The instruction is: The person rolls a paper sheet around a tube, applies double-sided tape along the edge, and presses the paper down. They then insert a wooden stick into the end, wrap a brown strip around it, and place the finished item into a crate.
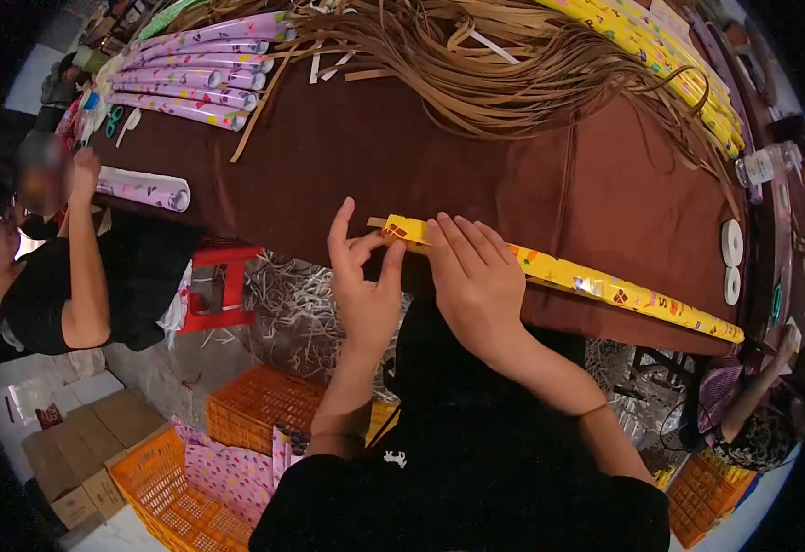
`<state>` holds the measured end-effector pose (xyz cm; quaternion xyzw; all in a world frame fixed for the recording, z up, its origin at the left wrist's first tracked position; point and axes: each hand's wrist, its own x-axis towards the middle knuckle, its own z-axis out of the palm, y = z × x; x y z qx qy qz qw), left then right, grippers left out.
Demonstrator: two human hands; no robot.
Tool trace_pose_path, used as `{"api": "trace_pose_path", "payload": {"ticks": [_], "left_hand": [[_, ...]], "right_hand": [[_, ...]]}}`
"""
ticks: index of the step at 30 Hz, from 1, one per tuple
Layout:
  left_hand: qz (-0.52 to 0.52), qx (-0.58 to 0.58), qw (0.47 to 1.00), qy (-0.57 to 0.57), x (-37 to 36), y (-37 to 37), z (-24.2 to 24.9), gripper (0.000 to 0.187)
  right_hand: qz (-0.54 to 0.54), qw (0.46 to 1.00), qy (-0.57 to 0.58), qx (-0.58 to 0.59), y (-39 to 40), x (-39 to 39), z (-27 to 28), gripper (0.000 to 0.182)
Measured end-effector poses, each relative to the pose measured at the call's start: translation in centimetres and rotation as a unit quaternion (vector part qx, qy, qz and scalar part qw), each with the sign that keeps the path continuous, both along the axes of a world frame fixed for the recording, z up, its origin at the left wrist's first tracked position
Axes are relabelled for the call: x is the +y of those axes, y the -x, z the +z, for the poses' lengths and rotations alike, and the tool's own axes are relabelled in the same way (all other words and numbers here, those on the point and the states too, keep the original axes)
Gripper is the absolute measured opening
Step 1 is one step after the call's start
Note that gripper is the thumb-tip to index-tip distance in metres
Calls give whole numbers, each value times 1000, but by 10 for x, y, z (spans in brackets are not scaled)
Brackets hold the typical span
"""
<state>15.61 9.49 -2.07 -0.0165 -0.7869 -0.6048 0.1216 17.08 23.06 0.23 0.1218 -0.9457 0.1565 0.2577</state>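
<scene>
- In the head view, the yellow roll [605, 288] lies along the near edge of the desk [347, 156], slanting down to the right; a short brown strip [376, 222] sticks out from its left end.
- The left hand [364, 293] is partly open at this left end; its index finger is stretched upward, and the thumb and bent fingers are close to the roll; I cannot tell if they pinch it.
- The right hand [478, 290] is open and rather flat; its fingers lie side by side over the yellow roll, near the left hand, and do not close around it.
- On the far side of the desk is a big bundle of brown strips [476, 97]; left of it is a stack of purple rolls [191, 78], and right of it are more yellow rolls [669, 64].
- One more purple roll [145, 189] lies apart, at the left part of the desk; green scissors [115, 120] are near the stack; two white tape rolls [732, 243] and a clear jar [759, 167] are on the right.
- A person in black [80, 285] is at the left, beside a red stool [223, 285]; another person [752, 405] is at the right; orange crates [177, 497] stand below.
</scene>
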Motion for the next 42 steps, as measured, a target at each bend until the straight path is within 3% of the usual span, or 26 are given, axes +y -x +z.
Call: {"api": "trace_pose_path", "payload": {"ticks": [12, 16, 20, 23, 26, 32, 37, 42], "left_hand": [[15, -21, 998, 51, 3, 0, 3, 62], [-10, -34, 999, 22, -3, 2, 7, 56], [-83, 24, 991, 105, -20, 8, -2, 52], [-100, -76, 981, -146, -20, 8, 7, 55], [-33, -106, 977, -183, -6, 8, 25, 54], [-45, -68, 997, 16, -11, 13, 10, 53], [-78, -17, 996, 40, -16, 16, 5, 23], [-76, -1, 994, 80, -15, 19, 10, 17]], "right_hand": [[-9, 995, 26, 94, -3, -12, -23, 24], [8, 994, 13, 106, -6, -10, -30, 32], [23, 993, 26, 109, -7, -8, -33, 33], [24, 994, 25, 101, -8, -8, -34, 33], [9, 993, 40, 109, -8, -10, -29, 26], [14, 994, 43, 98, -11, -9, -31, 33], [15, 995, 40, 91, -14, -9, -32, 35], [13, 999, 32, 30, -19, -15, -30, 46]]}}
